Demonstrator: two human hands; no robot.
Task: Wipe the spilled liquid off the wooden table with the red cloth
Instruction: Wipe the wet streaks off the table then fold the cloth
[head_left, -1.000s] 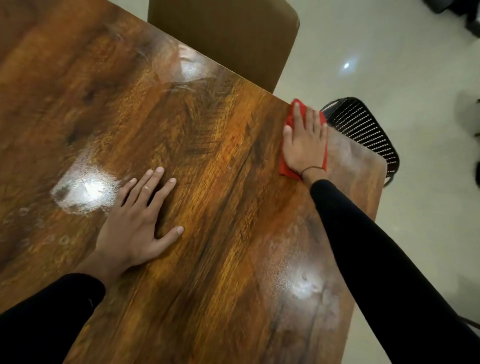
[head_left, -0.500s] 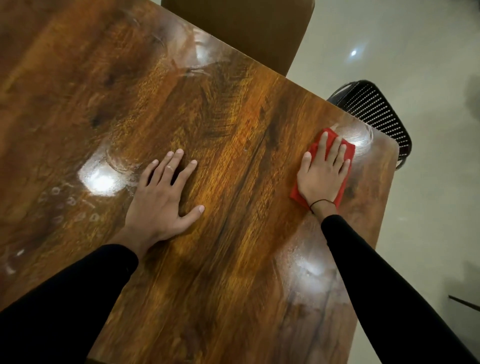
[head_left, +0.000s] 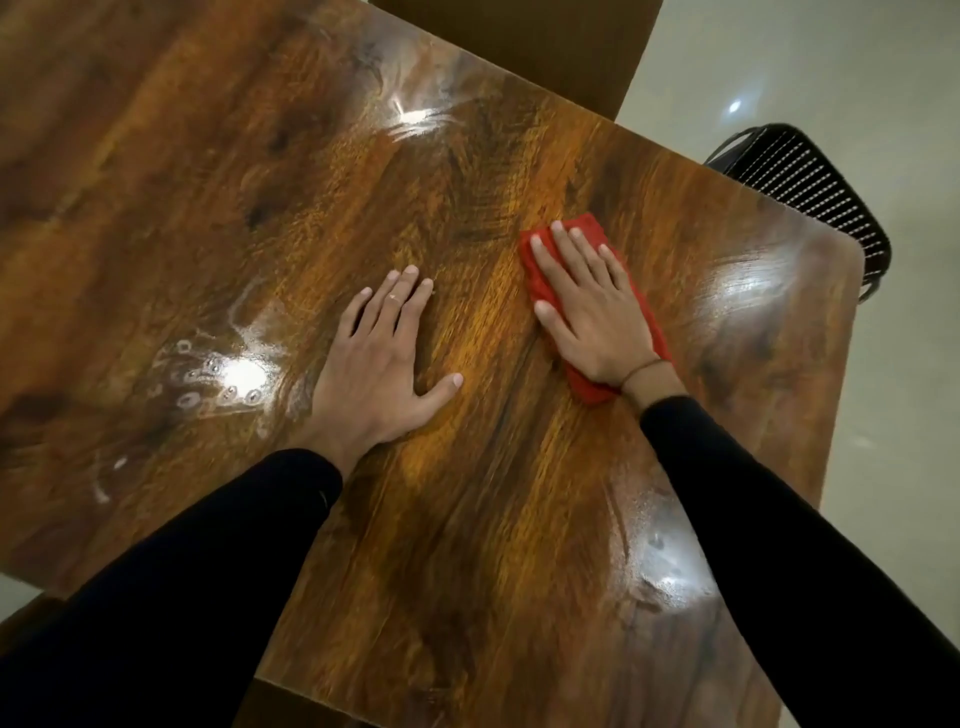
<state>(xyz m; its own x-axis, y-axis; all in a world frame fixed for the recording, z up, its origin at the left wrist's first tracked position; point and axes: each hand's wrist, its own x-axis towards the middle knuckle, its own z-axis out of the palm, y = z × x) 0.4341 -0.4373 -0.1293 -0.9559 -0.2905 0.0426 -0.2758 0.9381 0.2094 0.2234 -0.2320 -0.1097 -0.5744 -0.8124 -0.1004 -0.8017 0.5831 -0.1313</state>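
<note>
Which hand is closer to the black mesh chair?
Right. The right hand presses the red cloth toward the black mesh chair; the left hand lies farther away.

No readable txt, labels, brands, nos. or signs anywhere in view. Nothing printed on the desk (head_left: 467, 519), nor on the red cloth (head_left: 587, 228).

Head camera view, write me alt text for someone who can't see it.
A person's right hand presses a red cloth flat on a glossy wooden table, while the left hand rests flat beside droplets of spilled liquid. Both sleeves are black.
</note>
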